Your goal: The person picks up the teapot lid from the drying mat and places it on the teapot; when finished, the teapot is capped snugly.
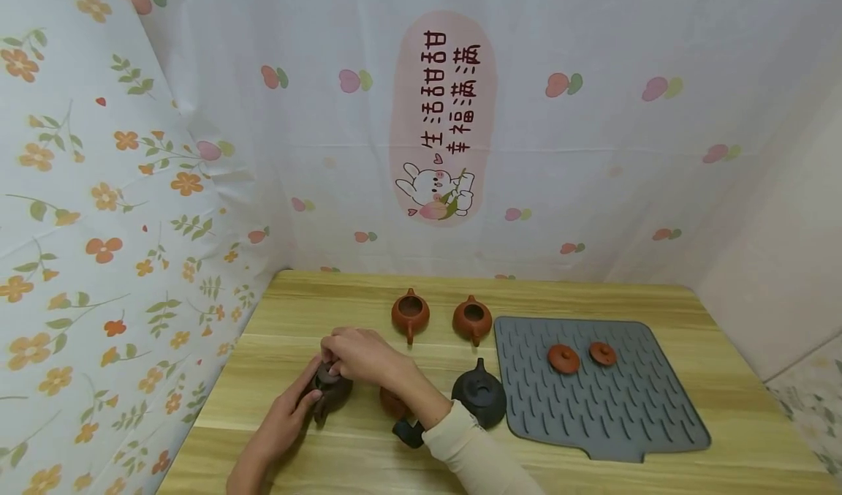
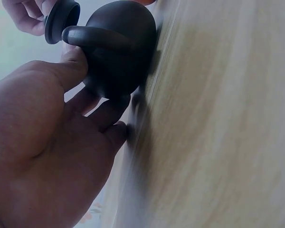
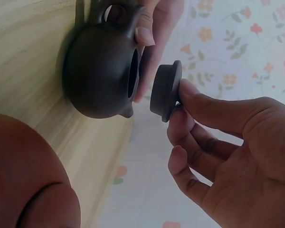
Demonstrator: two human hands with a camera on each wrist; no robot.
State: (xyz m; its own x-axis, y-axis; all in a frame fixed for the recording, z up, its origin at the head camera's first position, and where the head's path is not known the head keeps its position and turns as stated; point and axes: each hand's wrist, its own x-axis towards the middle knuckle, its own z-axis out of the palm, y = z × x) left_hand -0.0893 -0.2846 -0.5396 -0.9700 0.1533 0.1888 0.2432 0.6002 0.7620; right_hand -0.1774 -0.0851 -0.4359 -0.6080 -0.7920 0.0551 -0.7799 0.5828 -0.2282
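Observation:
On the left part of the table a dark brown teapot point(image 1: 337, 393) stands upright, its round mouth uncovered in the right wrist view. My left hand point(image 1: 284, 416) holds it around the body on the handle side, thumb near the rim. Between thumb and fingertips my right hand point(image 3: 228, 137) pinches the dark lid point(image 3: 165, 91) by its top. That lid hangs tilted just off the mouth, with a gap between them. Beneath my right forearm in the head view is a reddish-brown teapot point(image 1: 392, 404), partly hidden.
Two lidless red clay teapots point(image 1: 402, 321) point(image 1: 463, 327) stand toward the back. A black teapot point(image 1: 483, 401) with its lid on is right of my forearm. Two red lids point(image 1: 563, 360) point(image 1: 603, 354) lie on a grey mat point(image 1: 566, 414) at the right.

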